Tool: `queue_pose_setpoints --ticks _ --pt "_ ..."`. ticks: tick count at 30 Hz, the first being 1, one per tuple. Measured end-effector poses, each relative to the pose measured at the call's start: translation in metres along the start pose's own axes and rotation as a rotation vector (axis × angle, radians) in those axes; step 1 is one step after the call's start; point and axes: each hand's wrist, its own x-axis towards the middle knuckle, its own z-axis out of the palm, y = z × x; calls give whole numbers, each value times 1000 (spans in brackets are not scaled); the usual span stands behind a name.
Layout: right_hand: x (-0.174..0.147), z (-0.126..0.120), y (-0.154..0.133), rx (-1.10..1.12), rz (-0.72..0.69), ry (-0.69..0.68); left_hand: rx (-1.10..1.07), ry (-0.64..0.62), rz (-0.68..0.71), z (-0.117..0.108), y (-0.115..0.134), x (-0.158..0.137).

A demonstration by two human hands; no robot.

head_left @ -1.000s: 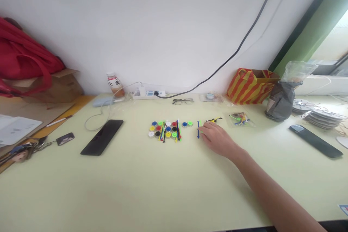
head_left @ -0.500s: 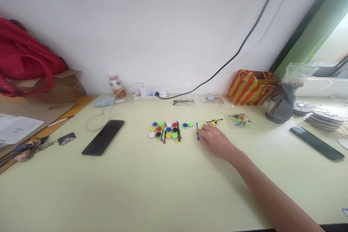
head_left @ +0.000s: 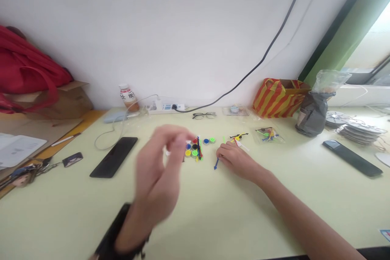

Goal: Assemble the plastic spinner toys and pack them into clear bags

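My right hand (head_left: 236, 158) is closed on a blue plastic arrow (head_left: 216, 164), its lower tip pointing down and left from under the fingers. My left hand (head_left: 161, 170), smeared by motion, is raised above the table with curved fingers and thumb apart, and I see nothing in it. Partly hidden behind it are rows of small coloured discs (head_left: 188, 152) with a bundle of thin arrows (head_left: 199, 148) lying over them. A blue disc (head_left: 206, 141) and a green disc (head_left: 212, 140) sit between the hands. Beyond my right hand lie loose yellow and black arrows (head_left: 240, 136).
A clear bag of coloured parts (head_left: 269, 134) lies to the right. Glasses (head_left: 204, 115), a power strip (head_left: 167, 107) and a bottle (head_left: 128, 97) stand along the wall. A black phone (head_left: 114, 157) is at left, and a dark flat device (head_left: 352, 157) at right.
My left hand has come into view from below, in front of the discs. My right hand has shifted slightly down and left, taking hold of the blue arrow, which now tilts.
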Motion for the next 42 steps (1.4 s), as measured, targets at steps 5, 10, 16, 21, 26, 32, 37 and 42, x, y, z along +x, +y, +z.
queue_pose_setpoints --ticks 5,10,16,21,26,32,37,42 --pt "-2 -7 -13 50 -30 22 290 -594 213 52 -77 35" --pt "-5 -13 -19 113 1 54 451 -706 302 100 -120 34" --pt "-6 -17 -21 210 78 51 571 -711 370 117 -119 37" --pt "-8 -29 -22 302 136 123 433 -658 297 96 -105 35" --pt "-13 -49 -19 479 205 215 78 -556 -36 69 -89 1" --pt "-17 -42 -27 656 166 84 -420 -645 -406 59 -86 -42" --pt "-15 -23 -39 801 171 64 -567 -576 -523 60 -93 -49" --pt "-14 -10 -51 902 149 60 -603 -636 -449 60 -94 -50"
